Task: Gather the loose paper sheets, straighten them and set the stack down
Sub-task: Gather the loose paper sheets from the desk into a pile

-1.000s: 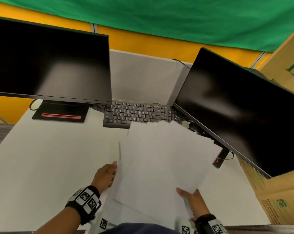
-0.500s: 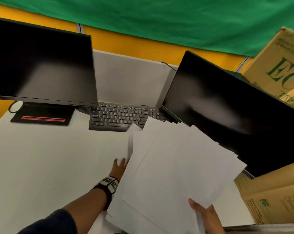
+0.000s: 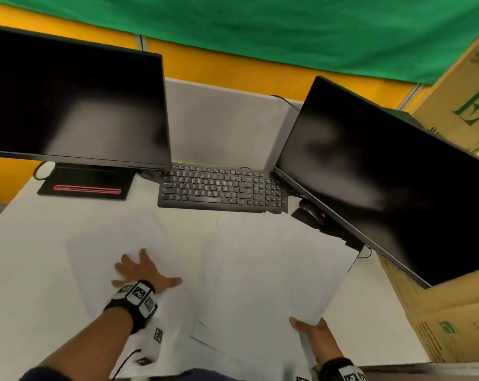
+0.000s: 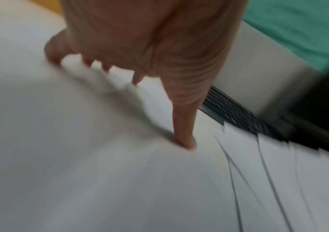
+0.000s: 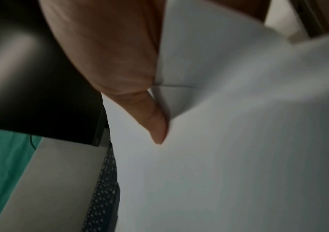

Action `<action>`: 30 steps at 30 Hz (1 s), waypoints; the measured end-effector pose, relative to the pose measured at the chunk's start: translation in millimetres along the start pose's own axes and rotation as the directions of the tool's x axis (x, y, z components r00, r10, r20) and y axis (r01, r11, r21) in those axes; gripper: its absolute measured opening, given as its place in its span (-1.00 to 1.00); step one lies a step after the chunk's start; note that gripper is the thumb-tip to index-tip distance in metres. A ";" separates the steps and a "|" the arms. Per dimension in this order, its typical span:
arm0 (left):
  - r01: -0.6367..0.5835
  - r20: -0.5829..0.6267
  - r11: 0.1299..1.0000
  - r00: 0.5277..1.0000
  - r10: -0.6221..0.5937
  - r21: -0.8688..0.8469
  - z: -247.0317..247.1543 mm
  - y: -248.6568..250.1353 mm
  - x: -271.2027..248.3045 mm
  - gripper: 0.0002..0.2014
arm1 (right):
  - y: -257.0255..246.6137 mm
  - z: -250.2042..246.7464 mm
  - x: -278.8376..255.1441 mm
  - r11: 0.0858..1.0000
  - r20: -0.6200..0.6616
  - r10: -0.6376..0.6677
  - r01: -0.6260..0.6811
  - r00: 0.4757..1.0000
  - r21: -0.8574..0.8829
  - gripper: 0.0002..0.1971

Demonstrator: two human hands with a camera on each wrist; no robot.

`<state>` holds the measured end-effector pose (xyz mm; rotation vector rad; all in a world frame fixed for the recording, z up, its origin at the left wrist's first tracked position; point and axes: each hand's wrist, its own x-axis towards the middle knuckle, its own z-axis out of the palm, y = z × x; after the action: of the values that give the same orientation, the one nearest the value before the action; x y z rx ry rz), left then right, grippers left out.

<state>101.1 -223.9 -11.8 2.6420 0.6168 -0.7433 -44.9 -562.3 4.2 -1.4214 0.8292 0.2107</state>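
Note:
A fanned bunch of white paper sheets [image 3: 271,276] is held over the white table [image 3: 26,284] in front of the keyboard. My right hand [image 3: 312,334] pinches the bunch at its near right corner, thumb on top [image 5: 155,125]. A single loose sheet [image 3: 114,243] lies flat on the table to the left. My left hand [image 3: 142,270] presses down on it with fingers spread and straight [image 4: 183,136]. The fanned sheet edges [image 4: 259,172] show beside that hand.
A black keyboard [image 3: 221,188] sits at the back between two dark monitors [image 3: 73,105] [image 3: 392,174]. The right monitor overhangs the sheets' far right corner. Cardboard boxes [image 3: 452,312] stand at the right table edge. A mouse [image 3: 309,213] lies under the right monitor.
My left hand has let go of the bunch, moved left and come down flat on the loose sheet. The bunch in my right hand has dropped lower toward the table.

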 end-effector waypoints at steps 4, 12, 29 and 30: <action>-0.014 -0.352 0.888 0.921 -0.168 -0.460 -3.3 -51.8 7.2 -0.25 | 11.5 6.9 3.8 0.998 -0.017 0.021 -0.022 1.000 -0.051 -0.36; 0.446 -0.129 0.795 0.835 -0.535 -0.410 -20.7 -99.0 7.0 0.04 | 17.7 18.4 11.2 0.989 -0.065 0.087 -0.094 0.994 -0.118 -0.51; -0.167 -0.231 -0.163 0.784 0.577 -0.972 -155.5 -47.6 -86.6 -0.58 | 12.3 57.2 12.1 0.978 0.004 0.127 -0.125 0.992 -0.164 -0.56; -0.089 -0.197 -0.208 0.784 0.589 -0.974 -142.9 -44.0 -81.2 -0.60 | 13.7 59.4 13.9 0.975 0.006 0.138 -0.135 0.990 -0.178 -0.52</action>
<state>76.1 -152.6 140.6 0.9541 0.0669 -0.2397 -20.6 -509.7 -19.3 -1.5266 0.9119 0.4102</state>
